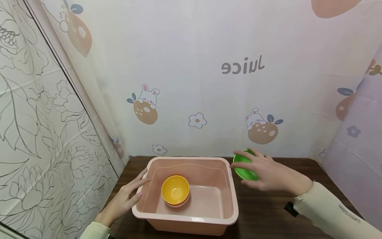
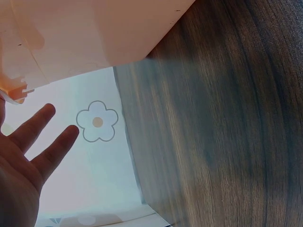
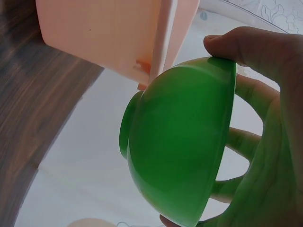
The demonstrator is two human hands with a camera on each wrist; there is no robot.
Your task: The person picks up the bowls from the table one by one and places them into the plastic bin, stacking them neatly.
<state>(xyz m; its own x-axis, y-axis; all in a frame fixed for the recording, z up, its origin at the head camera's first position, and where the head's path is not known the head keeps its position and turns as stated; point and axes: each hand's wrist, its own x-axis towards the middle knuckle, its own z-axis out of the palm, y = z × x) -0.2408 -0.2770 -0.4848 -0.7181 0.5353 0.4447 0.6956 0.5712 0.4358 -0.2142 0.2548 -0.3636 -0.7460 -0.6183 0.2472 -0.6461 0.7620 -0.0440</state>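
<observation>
My right hand (image 1: 262, 169) grips a green bowl (image 3: 180, 137) by its rim, thumb on one side and fingers spread across the mouth. The bowl is held tilted just outside the right rim of a pink plastic basin (image 1: 206, 219). Inside the basin, toward its left, a yellow bowl (image 1: 175, 191) sits on top of another bowl, of which only a pinkish edge (image 1: 178, 205) shows. My left hand (image 1: 125, 199) rests at the basin's left rim with fingers extended. In the left wrist view two of its fingers (image 2: 57, 151) are spread apart.
The basin stands on a dark wood-grain table (image 1: 262, 212). A printed curtain (image 1: 194, 83) with rabbits and flowers hangs behind the table. Another curtain (image 1: 53, 116) with line-drawn flowers hangs on the left. A small black object (image 1: 290, 209) is beside my right sleeve.
</observation>
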